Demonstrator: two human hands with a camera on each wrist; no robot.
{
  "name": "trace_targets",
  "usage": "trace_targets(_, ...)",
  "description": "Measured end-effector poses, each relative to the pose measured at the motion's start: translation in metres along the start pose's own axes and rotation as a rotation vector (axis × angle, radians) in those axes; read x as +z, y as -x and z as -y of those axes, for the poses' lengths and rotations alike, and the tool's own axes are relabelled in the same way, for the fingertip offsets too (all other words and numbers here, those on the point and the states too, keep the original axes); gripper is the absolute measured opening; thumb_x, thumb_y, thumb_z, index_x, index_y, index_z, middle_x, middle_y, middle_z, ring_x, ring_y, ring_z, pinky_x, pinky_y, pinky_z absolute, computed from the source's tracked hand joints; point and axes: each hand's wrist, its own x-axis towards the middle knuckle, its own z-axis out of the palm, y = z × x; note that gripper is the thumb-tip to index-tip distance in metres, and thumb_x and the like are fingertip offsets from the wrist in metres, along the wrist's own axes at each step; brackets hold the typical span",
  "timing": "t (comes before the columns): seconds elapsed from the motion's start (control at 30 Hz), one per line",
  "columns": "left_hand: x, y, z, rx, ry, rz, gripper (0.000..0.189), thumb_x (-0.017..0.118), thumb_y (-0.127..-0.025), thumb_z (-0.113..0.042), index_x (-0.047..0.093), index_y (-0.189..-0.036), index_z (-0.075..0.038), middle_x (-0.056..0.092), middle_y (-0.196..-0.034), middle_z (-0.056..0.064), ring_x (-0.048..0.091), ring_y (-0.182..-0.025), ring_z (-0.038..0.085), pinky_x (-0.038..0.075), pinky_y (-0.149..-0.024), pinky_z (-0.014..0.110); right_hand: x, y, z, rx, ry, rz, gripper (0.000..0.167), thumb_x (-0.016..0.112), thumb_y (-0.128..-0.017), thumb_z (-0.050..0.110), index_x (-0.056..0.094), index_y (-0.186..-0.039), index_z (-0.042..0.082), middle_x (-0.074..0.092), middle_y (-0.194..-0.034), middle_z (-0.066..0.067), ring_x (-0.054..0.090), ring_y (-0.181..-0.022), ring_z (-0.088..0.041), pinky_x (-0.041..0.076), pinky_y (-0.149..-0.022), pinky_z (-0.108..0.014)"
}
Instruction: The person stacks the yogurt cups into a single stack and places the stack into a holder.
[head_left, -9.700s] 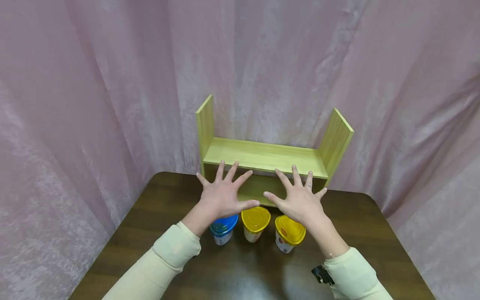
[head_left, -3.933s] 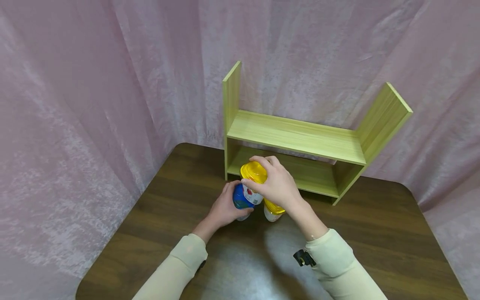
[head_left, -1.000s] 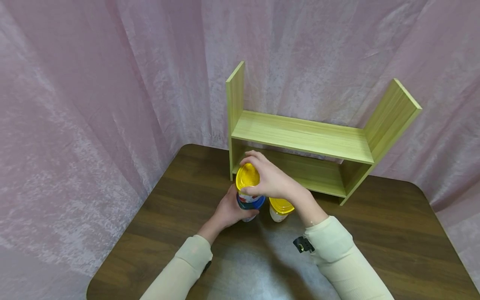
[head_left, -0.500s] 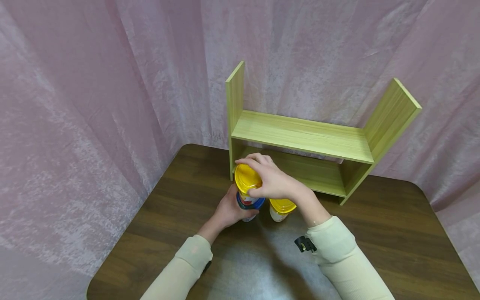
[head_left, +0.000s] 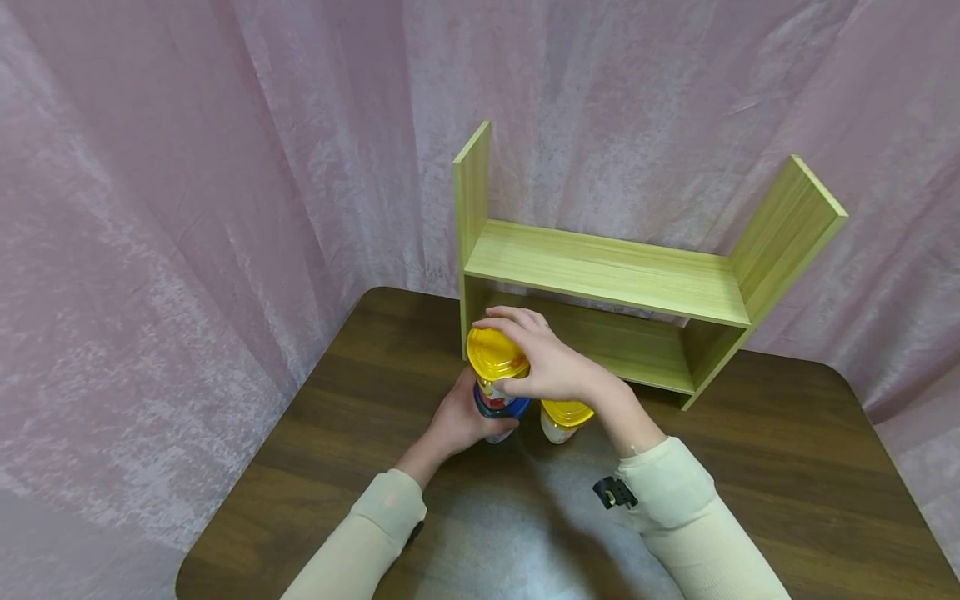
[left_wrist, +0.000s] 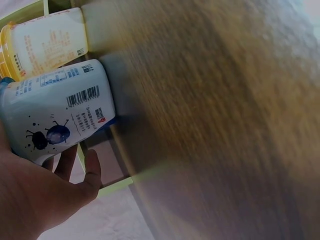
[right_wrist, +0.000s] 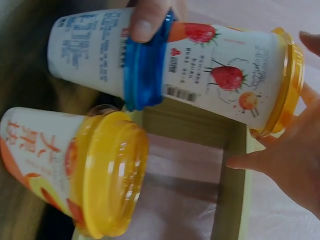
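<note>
In the head view my left hand holds a white yogurt cup with a blue lid, its thumb against the lid. This cup stands upright on the table. On top of it stands a second yogurt cup with a yellow lid, strawberries printed on its side. My right hand arches around this upper cup; in the right wrist view its thumb and one finger stand apart from the yellow lid. Beside the stack is a third yogurt cup with a yellow lid, partly hidden by the right hand.
Behind the cups stands a pale wooden shelf with two levels and tall side panels. The dark wooden table has rounded back corners. A pink curtain hangs behind it.
Earlier both hands were spread above three separate cups. The strawberry cup has been lifted onto the blue-lidded one. In the last second it has straightened, and the right hand's fingers have loosened.
</note>
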Motion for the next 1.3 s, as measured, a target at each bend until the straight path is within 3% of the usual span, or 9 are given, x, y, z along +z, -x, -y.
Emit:
trace_targets(0.2,0.0,0.0,-0.001,0.016,0.014,-0.005,0.098,0.093,-0.071,-0.038,0.032,-0.147,-0.027,0.051,-0.134,-0.004,0.056,-0.118,0.017,0.046,-0.104,0.044,0.002,0.011,-0.009,0.028,-0.066,-0.076,0.09,0.075,-0.088,0.043,0.023,-0.16,0.027,0.018,-0.166,-0.001,0.012,-0.151,-0.03,0.025,-0.114,-0.062)
trace_targets(0.37,0.0,-0.003,0.0,0.048,0.038,-0.019,0.098,0.095,-0.071,-0.032,0.034,-0.147,-0.027,0.052,-0.134,-0.004,0.057,-0.118,0.016,0.046,-0.105,0.043,0.004,0.026,-0.021,0.101,-0.147,-0.161,0.091,0.064,-0.092,0.059,0.012,-0.162,0.031,0.019,-0.166,0.0,0.015,-0.151,-0.029,0.023,-0.114,-0.065)
trace_targets(0.53,0.001,-0.005,-0.001,0.051,0.043,-0.015,0.097,0.095,-0.072,-0.03,0.034,-0.147,-0.028,0.051,-0.134,-0.005,0.056,-0.118,0.015,0.046,-0.105,0.042,0.009,0.04,-0.035,0.17,-0.151,-0.208,0.09,0.061,-0.092,0.063,0.015,-0.161,0.026,0.021,-0.165,-0.004,0.019,-0.151,-0.03,0.024,-0.114,-0.065)
trace_targets(0.77,0.001,-0.003,-0.003,0.047,0.038,-0.018,0.098,0.095,-0.071,-0.028,0.033,-0.146,-0.027,0.052,-0.135,-0.003,0.056,-0.119,0.017,0.046,-0.105,0.044,0.018,0.054,-0.057,0.276,-0.037,-0.165,0.091,0.071,-0.091,0.052,0.018,-0.161,0.027,0.024,-0.164,-0.01,0.027,-0.147,-0.038,0.03,-0.11,-0.068)
trace_targets(0.97,0.001,-0.002,-0.006,0.043,0.043,-0.016,0.098,0.095,-0.071,-0.028,0.033,-0.147,-0.027,0.05,-0.136,-0.003,0.056,-0.12,0.017,0.045,-0.106,0.044,0.026,0.063,-0.07,0.317,0.042,-0.17,0.092,0.08,-0.083,0.05,0.034,-0.156,0.021,0.034,-0.158,-0.016,0.036,-0.141,-0.04,0.036,-0.107,-0.065)
trace_targets(1.13,0.002,0.0,-0.006,0.031,0.045,-0.02,0.096,0.094,-0.072,-0.027,0.033,-0.147,-0.027,0.051,-0.136,-0.002,0.056,-0.121,0.018,0.045,-0.107,0.045,0.035,0.069,-0.079,0.346,0.085,-0.138,0.099,0.082,-0.077,0.058,0.036,-0.156,0.02,0.036,-0.156,-0.019,0.042,-0.136,-0.043,0.041,-0.102,-0.066)
trace_targets(1.3,0.002,0.002,-0.006,0.015,0.059,-0.029,0.097,0.095,-0.072,-0.024,0.034,-0.147,-0.026,0.051,-0.136,-0.001,0.056,-0.122,0.02,0.044,-0.107,0.046,0.04,0.074,-0.083,0.36,0.072,-0.138,0.101,0.087,-0.074,0.052,0.037,-0.155,0.018,0.04,-0.153,-0.018,0.047,-0.133,-0.042,0.042,-0.102,-0.064)
